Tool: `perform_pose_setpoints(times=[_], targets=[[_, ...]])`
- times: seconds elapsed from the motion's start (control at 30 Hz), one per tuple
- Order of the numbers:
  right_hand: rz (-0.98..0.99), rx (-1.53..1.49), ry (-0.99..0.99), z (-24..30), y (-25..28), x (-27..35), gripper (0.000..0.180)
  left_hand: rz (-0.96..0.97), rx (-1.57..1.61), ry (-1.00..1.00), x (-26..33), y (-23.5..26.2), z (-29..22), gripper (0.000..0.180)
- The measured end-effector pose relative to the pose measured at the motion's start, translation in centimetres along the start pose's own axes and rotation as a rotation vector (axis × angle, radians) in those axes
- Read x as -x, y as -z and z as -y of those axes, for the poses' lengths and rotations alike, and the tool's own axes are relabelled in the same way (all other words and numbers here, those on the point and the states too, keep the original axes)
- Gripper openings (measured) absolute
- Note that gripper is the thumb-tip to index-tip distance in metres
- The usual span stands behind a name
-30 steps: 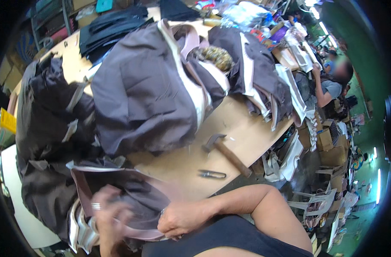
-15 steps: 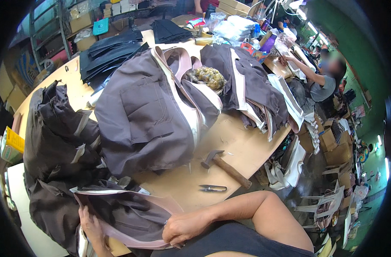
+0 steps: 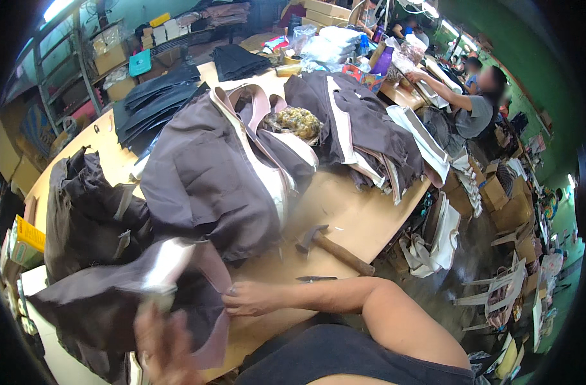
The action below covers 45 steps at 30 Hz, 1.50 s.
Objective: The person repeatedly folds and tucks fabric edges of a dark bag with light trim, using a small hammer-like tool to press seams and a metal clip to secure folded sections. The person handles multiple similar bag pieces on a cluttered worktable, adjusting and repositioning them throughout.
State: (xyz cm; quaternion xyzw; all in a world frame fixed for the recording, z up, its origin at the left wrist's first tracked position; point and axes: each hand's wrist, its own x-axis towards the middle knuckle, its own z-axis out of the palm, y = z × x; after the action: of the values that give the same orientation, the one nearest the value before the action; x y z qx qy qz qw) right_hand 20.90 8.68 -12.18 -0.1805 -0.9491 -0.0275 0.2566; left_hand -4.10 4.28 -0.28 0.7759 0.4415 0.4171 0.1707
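In front of me a dark brown fabric bag piece [image 3: 117, 298] with pale pink and white edging is lifted at an angle, its white part blurred by motion. My right hand [image 3: 251, 299] is closed on its pink edge. My left hand [image 3: 168, 343] is at the piece's near side, too smeared to tell whether its fingers hold it. A wooden-handled hammer [image 3: 338, 250] lies on the table beyond my right forearm. Thread snips [image 3: 315, 279] lie beside it, partly covered by that forearm.
Large brown bag pieces [image 3: 203, 173] are heaped on the wooden table [image 3: 344, 205], more [image 3: 370, 128] toward the far right. Stacks of black sheets [image 3: 152, 102] stand at the back. Dark fabric [image 3: 97, 212] is piled at left. A person [image 3: 476, 106] works at far right; white chairs [image 3: 498, 289] stand below.
The bag piece has swung up and turned. My right hand has moved up and slightly left, still on its edge; my left hand has moved right and blurred. The view has shifted slightly.
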Motion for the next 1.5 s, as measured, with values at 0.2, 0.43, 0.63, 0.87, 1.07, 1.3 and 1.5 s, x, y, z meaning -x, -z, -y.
perform_pose_setpoints(times=[0.2, 0.43, 0.63, 0.87, 1.07, 1.3, 1.5], targets=[[0.048, 0.12, -0.034, 1.3, -0.6, 3.0, 0.021, 0.386, -0.249, 0.136, -3.2, -9.3, -4.9, 0.034], [0.056, 0.171, -0.031, 1.4, -2.5, 5.4, 0.03, 0.463, -0.334, 0.284, -1.6, -12.0, -2.6, 0.029], [0.129, 0.229, -0.094, 2.6, 0.1, 4.5, 0.041, 0.429, -0.344, 0.353, 0.4, -12.4, 0.3, 0.014], [0.296, 0.08, -0.177, 2.8, 2.1, 2.9, 0.035, 0.334, -0.179, 0.48, 1.0, -12.9, 1.7, 0.012], [0.075, 0.066, -0.406, 1.5, 3.6, 6.7, 0.031, 0.351, -0.274, 0.428, 0.8, -13.2, 1.2, 0.016], [0.383, 0.281, -0.884, 1.8, 10.4, 15.1, 0.026, 0.358, -0.281, 0.446, 0.9, -13.6, 1.1, 0.017], [0.213, 0.291, -1.012, 0.7, 10.6, 16.8, 0.036, 0.357, -0.269, 0.453, 0.9, -13.6, 1.1, 0.017]])
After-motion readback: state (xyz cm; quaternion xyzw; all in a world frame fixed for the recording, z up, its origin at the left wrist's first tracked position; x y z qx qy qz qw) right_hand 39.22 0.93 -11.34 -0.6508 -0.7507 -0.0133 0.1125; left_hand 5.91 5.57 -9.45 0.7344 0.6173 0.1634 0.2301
